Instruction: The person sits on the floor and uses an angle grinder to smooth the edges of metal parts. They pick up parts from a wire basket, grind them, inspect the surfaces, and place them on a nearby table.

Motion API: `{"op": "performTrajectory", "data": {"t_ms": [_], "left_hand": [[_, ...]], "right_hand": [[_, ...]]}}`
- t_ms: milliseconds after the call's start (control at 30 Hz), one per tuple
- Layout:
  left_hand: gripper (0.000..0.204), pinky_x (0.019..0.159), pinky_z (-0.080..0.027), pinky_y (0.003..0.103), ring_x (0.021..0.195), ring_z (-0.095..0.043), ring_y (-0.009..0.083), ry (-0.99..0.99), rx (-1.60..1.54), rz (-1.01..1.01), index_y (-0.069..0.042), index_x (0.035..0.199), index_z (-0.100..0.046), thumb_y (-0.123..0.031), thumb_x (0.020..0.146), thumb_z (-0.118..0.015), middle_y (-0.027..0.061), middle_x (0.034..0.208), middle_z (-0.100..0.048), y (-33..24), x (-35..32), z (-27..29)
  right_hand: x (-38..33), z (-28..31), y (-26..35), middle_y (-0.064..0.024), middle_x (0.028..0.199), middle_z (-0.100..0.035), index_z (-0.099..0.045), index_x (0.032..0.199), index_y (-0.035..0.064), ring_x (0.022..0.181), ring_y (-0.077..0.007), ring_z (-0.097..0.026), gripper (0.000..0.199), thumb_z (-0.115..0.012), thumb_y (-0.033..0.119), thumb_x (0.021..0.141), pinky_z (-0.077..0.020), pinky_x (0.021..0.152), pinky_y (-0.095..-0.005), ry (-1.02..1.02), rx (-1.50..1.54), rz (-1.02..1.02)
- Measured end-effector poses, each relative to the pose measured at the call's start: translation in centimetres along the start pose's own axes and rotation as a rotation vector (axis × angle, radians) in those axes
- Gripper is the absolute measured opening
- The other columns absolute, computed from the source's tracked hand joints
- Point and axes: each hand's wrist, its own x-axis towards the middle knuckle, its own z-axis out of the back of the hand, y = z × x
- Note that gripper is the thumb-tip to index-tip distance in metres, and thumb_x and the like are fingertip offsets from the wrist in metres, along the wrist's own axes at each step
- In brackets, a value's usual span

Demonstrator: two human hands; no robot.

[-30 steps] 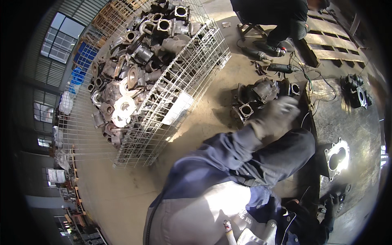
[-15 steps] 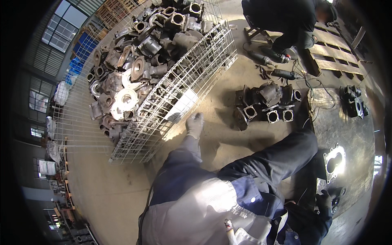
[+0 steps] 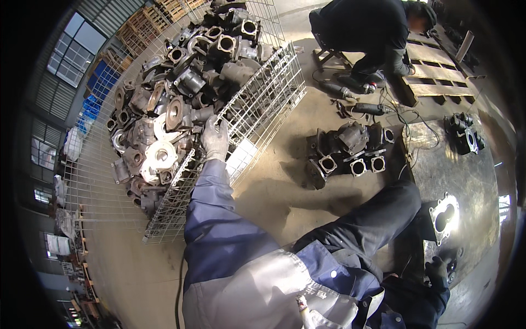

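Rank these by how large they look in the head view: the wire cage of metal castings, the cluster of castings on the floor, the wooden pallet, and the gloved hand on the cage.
1. Wire cage
2. Wooden pallet and floor castings: look alike, and the pallet is partly hidden and farther off, so unranked
3. Gloved hand

**What I'm wearing**

My left grip (image 3: 215, 139) has a pale grey work glove; my right grip (image 3: 438, 271) a dark one. My sleeves are dark blue, the jacket chest light grey with a blue collar and a small white snap button, my trousers dark
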Motion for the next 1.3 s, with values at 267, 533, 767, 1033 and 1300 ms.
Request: {"op": "performTrajectory", "data": {"t_ms": [267,533,767,1033,1300], "left_hand": [[0.058,0.107,-0.050,0.041,0.125,-0.064,0.0312,0.045,-0.224,-0.136,0.006,0.142,-0.054,-0.023,0.098,-0.076,0.0232,0.137,-0.065,-3.3,11.6,-5.3],[0.075,0.098,-0.056,0.047,0.113,-0.071,0.0428,-0.065,0.064,-0.232,0.004,0.147,-0.049,-0.035,0.090,-0.079,0.0292,0.124,-0.071,-4.2,21.2,-9.5],[0.068,0.103,-0.054,0.046,0.120,-0.068,0.0414,0.252,0.200,-0.108,-0.006,0.139,-0.063,-0.054,0.092,-0.070,0.0255,0.121,-0.074,-0.2,27.2,-14.7],[0.037,0.096,-0.056,0.046,0.104,-0.071,0.0312,0.335,0.950,-0.642,-0.019,0.135,-0.069,-0.033,0.111,-0.044,0.0096,0.118,-0.076,6.9,32.9,-18.8],[0.041,0.089,-0.055,0.043,0.086,-0.068,0.0282,-0.051,0.308,-0.348,0.002,0.090,-0.074,-0.037,0.103,-0.066,0.0107,0.085,-0.072,10.2,31.6,-20.9]], "right_hand": [[-3.7,1.8,0.3,-0.0170,0.086,-0.077,-0.071,0.119,-0.0015,0.078,-0.0262,-0.076,0.056,-0.086,0.033,0.078,-0.0589,0.073,-0.0419,-0.136,-0.140,-0.121],[-8.8,1.7,-6.9,-0.0207,0.087,-0.076,-0.072,0.112,-0.0046,0.080,-0.0264,-0.075,0.057,-0.090,0.036,0.075,-0.0578,0.072,-0.0401,-0.239,-0.229,-0.141],[-13.6,1.2,-7.5,-0.0207,0.087,-0.075,-0.071,0.109,-0.0058,0.078,-0.0260,-0.072,0.055,-0.091,0.032,0.075,-0.0569,0.070,-0.0398,-0.234,-0.141,-0.159],[-12.6,-0.4,-6.4,-0.0242,0.098,-0.077,-0.074,0.109,-0.0023,0.090,-0.0337,-0.075,0.050,-0.090,0.028,0.073,-0.0602,0.078,-0.0430,-0.190,-0.082,-0.533],[-17.2,-0.7,-3.4,-0.0144,0.077,-0.071,-0.070,0.111,-0.0034,0.073,-0.0271,-0.072,0.045,-0.081,0.018,0.074,-0.0558,0.064,-0.0408,-0.394,0.104,-0.546]]}}
